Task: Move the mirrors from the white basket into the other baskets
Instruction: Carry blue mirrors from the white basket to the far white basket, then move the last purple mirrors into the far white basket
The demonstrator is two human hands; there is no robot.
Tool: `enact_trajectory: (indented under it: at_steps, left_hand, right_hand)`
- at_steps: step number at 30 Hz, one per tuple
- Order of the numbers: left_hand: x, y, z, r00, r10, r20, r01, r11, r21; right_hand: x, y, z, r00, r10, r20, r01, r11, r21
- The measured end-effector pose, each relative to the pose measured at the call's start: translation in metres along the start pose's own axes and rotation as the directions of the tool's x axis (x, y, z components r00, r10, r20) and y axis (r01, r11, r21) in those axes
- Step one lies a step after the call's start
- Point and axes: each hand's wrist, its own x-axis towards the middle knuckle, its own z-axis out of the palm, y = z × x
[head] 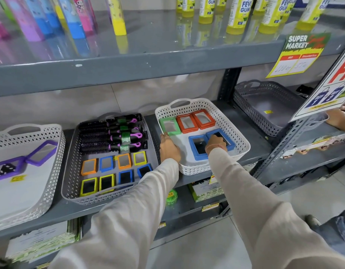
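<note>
**Mirrors sit in the white basket (243, 144) with both hands reaching in**

Five framed mirrors lie flat or nearly flat in the white basket, which stands on the middle shelf (253, 133). Along its far side are the green mirror (168, 126) and two orange mirrors (187, 123) (203, 119), side by side and touching. Toward the near side are the near blue mirror (199, 146) and the far blue mirror (227, 138), the second overlapping the first at one corner.

The right hand (215, 142) is inside the basket, its fingers curled on the left edge of the far blue mirror, which looks slightly tilted. The left hand (169, 147) lies over the basket's left rim, fingertips just below the green mirror. Whether it grips the rim or only rests there cannot be told. Both arms wear pale sleeves.

Just left of the white basket, the grey basket (70, 171) holds a row of hairbrushes (109, 134) at the back and eight small mirrors in orange, blue and yellow frames at the front. Further left, a second white basket (55, 171) holds two purple mirrors (41, 152) joined corner to corner. On the neighbouring shelf to the right sits another grey basket (251, 110). Yellow glue bottles (235, 16) stand on the shelf above.
</note>
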Motion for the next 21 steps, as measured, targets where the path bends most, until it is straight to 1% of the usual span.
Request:
enact_trajectory:
  at_steps: [3, 6, 8, 10, 12, 14, 15, 18, 21]
  left_hand:
    - [0.000, 0.000, -0.003, 1.000, 0.006, -0.004, -0.006, 1.000, -0.017]
    - [0.003, 0.003, -0.009, 0.999, 0.021, -0.025, -0.022, 0.999, -0.034]
    - [0.005, 0.006, -0.019, 0.998, 0.049, -0.037, -0.051, 0.998, -0.043]
    - [0.007, 0.009, -0.033, 0.994, 0.093, -0.049, -0.096, 0.993, -0.064]
    - [0.011, 0.010, -0.051, 0.988, 0.129, -0.085, -0.132, 0.991, -0.032]
    - [0.018, 0.003, -0.080, 0.978, 0.143, -0.154, -0.141, 0.990, 0.023]
    - [0.021, -0.004, -0.097, 0.971, 0.142, -0.194, -0.136, 0.990, 0.044]
    - [0.029, -0.036, -0.151, 0.950, 0.081, -0.303, -0.050, 0.993, 0.108]
    - [0.026, -0.079, -0.202, 0.916, 0.007, -0.401, 0.051, 0.990, 0.135]
  right_hand:
    - [-0.005, -0.001, -0.004, 1.000, -0.017, 0.008, 0.017, 0.999, -0.039]
    - [-0.008, -0.005, -0.008, 0.999, 0.003, 0.034, -0.001, 0.999, -0.049]
    - [-0.013, -0.014, -0.013, 0.999, -0.027, 0.024, 0.029, 0.997, -0.071]
    - [-0.020, -0.031, -0.021, 0.995, -0.098, -0.036, 0.095, 0.993, -0.074]
    - [-0.026, -0.055, -0.034, 0.977, -0.181, -0.110, 0.175, 0.983, -0.063]
    - [-0.039, -0.092, -0.044, 0.950, -0.280, -0.135, 0.279, 0.960, -0.027]
    - [-0.047, -0.112, -0.046, 0.935, -0.331, -0.126, 0.336, 0.942, 0.023]
    - [-0.076, -0.175, -0.038, 0.874, -0.467, -0.131, 0.482, 0.866, 0.132]
    - [-0.108, -0.232, -0.013, 0.818, -0.573, -0.053, 0.571, 0.797, 0.197]
